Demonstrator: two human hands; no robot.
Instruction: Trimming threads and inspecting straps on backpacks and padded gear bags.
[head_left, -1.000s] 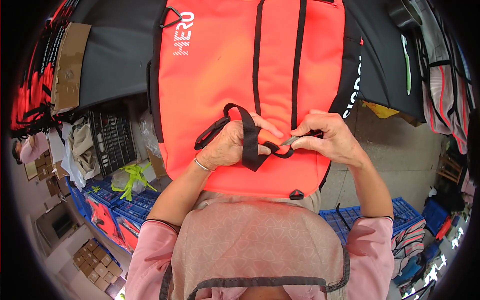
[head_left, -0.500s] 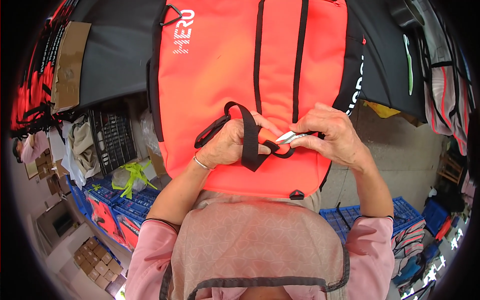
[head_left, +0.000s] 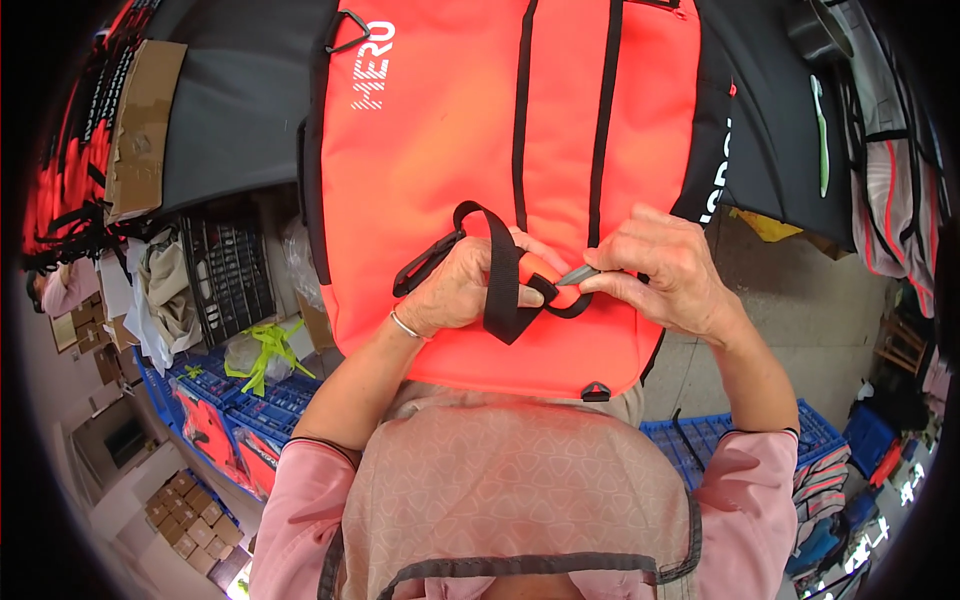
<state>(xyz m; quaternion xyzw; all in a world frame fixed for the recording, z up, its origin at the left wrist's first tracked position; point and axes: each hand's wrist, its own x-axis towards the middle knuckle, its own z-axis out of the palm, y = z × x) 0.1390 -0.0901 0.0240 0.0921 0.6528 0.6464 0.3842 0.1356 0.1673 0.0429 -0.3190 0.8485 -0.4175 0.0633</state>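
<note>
A large orange-red bag with black sides and trim lies in front of me, its near end at my lap. My left hand is closed on a black webbing strap and the orange tab it joins, pinching them near the bag's lower middle. A black plastic buckle on the strap sticks out left of that hand. In my right hand is a small pair of metal thread snips, fingers closed around it. The tip points left and meets the tab beside my left fingertips.
Under the bag is a dark-covered table. A cardboard piece and stacked red-and-black goods stand at left, grey bags at right, near a green-and-white toothbrush-like tool. Blue crates flank me low down.
The snips have turned and their blades, apart before, now look together in a single grey shape. The bag has shifted slightly to the right in view. Both hands keep their hold.
</note>
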